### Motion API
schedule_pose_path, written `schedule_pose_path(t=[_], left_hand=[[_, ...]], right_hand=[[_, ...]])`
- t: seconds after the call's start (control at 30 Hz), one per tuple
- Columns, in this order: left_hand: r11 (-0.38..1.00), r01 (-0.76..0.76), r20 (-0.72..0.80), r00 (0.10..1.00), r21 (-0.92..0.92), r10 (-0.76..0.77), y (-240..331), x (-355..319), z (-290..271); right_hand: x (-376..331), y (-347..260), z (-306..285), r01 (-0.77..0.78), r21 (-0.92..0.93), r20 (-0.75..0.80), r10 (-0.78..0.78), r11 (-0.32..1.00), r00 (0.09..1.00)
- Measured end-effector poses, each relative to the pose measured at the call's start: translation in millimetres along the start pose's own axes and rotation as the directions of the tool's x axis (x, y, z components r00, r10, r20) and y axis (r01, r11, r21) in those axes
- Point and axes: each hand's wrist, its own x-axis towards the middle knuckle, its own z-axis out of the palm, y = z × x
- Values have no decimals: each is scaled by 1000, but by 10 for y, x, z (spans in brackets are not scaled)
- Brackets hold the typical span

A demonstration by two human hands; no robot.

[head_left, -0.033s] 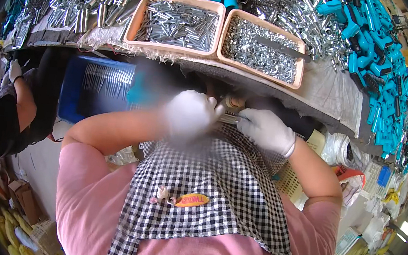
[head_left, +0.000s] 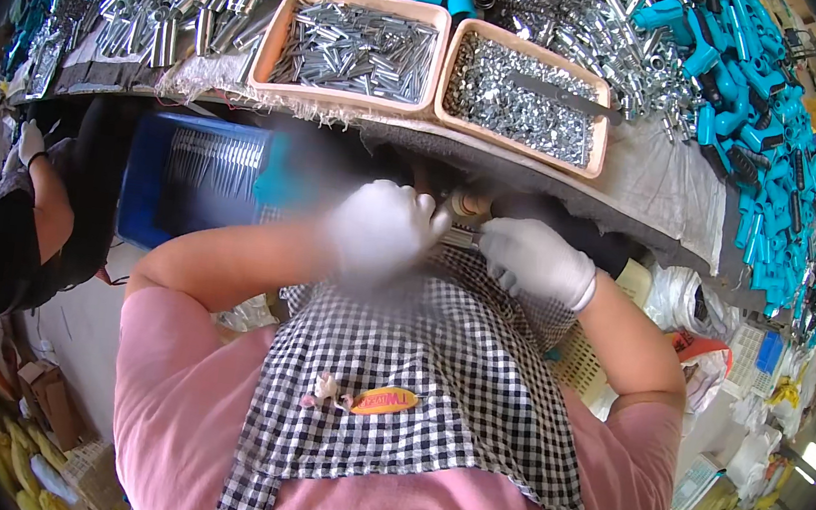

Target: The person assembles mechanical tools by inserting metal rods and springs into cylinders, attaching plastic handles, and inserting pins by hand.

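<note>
In a white glove, my left hand (head_left: 381,227) is closed in front of the checked apron, partly blurred. A slim silver metal piece (head_left: 463,237) sticks out between my two hands, its left part hidden by the left fingers. My right hand (head_left: 538,260), also gloved in white, is at its right end with curled fingers; what the fingertips pinch is hidden. Just beyond the hands is a round tan and metallic thing (head_left: 469,205), too unclear to name.
On the bench ahead stand a tray of metal pins (head_left: 360,53) and a tray of small metal parts (head_left: 522,97) with a flat bar. Teal handles (head_left: 737,101) are heaped right. A blue crate (head_left: 145,180) with silver pieces is at left. Another person (head_left: 19,221) sits far left.
My right hand has shifted slightly right, and its lower fingers now show beneath the palm. The left hand has stayed nearly in place.
</note>
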Motion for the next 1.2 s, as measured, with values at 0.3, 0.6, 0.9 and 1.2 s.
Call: schedule_pose_path(t=[0.3, 0.6, 0.9, 1.2], left_hand=[[911, 134, 156, 985, -390, -79, 1, -14, 45], [557, 367, 441, 897, -745, 0, -71, 84, -133], [979, 28, 95, 995, -202, -9, 52, 30, -4], [933, 114, 95, 992, -342, -86, 53, 58, -81]], right_hand=[[42, 234, 175, 446, -403, -83, -517, 799, 852], [-18, 271, 193, 488, -476, -64, -582, 732, 810], [-5, 357, 282, 304, -271, -181, -358, 913, 916], [-92, 218, 140, -86, 227, -38, 97, 970, 995]])
